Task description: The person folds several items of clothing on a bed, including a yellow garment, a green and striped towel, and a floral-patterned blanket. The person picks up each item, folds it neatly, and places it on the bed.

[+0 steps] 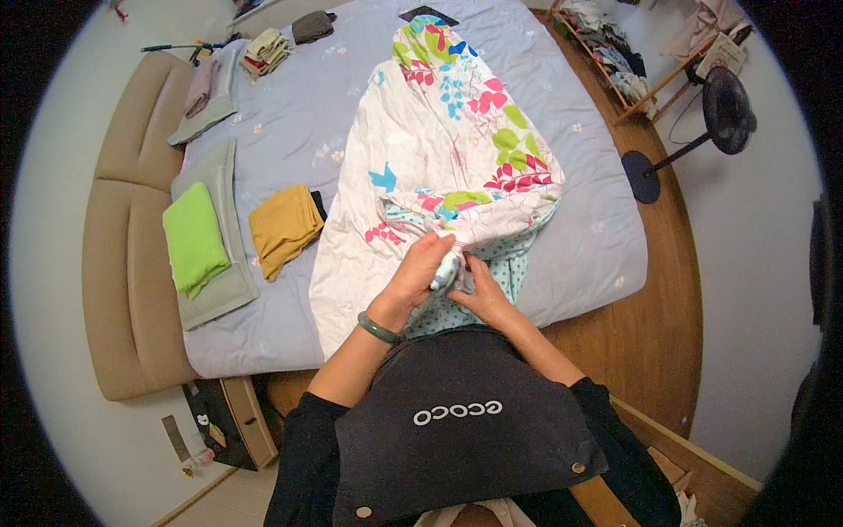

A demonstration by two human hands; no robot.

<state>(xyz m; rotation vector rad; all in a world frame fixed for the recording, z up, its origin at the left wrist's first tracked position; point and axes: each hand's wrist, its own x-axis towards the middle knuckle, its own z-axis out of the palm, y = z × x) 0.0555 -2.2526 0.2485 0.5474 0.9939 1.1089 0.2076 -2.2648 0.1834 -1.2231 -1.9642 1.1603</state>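
A white fabric cover (408,138) printed with pink, green and blue leaves lies spread over the bed, its near edge bunched up. My left hand (421,267), with a green bangle on the wrist, grips a gathered part of that edge, thumb on top. Just to its right, my right hand (484,290) touches the gathered cloth with its fingers curved; part of them is hidden by fabric, so its hold is unclear. Dotted light-blue cloth (507,267) shows under the bunched edge and between my hands and the dark apron (461,421).
On the bed (586,230) lie a folded yellow cloth (283,224), a green towel (194,237) on a pillow (230,290), and folded clothes (265,53). A padded headboard (141,263) stands left. A black fan (728,109) and a clothes rack (625,109) stand at right.
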